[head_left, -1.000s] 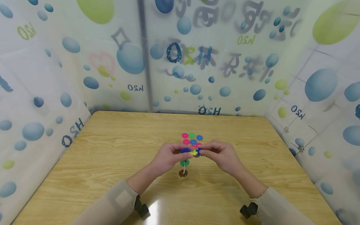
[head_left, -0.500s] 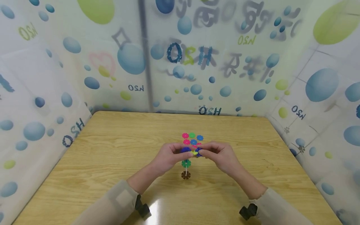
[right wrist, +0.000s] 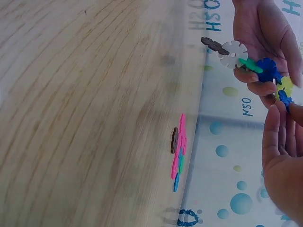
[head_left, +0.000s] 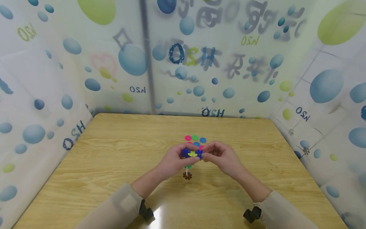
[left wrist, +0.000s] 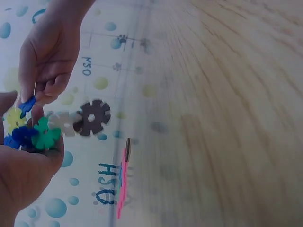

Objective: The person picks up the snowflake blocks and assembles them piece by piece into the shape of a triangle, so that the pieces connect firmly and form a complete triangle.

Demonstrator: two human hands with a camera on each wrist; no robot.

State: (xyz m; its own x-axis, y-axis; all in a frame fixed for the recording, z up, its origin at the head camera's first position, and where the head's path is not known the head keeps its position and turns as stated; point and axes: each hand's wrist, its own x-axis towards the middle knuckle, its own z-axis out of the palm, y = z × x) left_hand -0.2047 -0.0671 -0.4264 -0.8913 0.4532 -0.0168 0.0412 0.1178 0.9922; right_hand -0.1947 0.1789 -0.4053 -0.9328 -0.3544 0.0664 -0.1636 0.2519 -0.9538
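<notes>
In the head view both hands meet over the table, working on a chain of interlocking snowflake discs. My left hand [head_left: 171, 161] holds the chain, its thumb and fingers around a dark blue disc [head_left: 186, 152] and a yellow disc [head_left: 193, 154]. At the chain's right end, my right hand [head_left: 226, 159] pinches another blue disc [right wrist: 284, 99], which sits against the yellow one. Below the left hand hang a green disc [left wrist: 46, 133], a white disc [right wrist: 233, 54] and, at the end, a brown disc [head_left: 187, 176]. The left fingers partly cover the chain.
Loose discs lie flat on the wooden table [head_left: 128, 133] beyond the hands, among them a pink disc [head_left: 187, 138], a green one [head_left: 194, 137] and a blue one [head_left: 203, 140]. Patterned cloth walls [head_left: 228, 73] stand behind and beside the table.
The left thumb and fingers have parted and shifted, so the yellow disc shows more fully. The chain has moved slightly left, and its hanging end has swung up a little. The right hand still pinches.
</notes>
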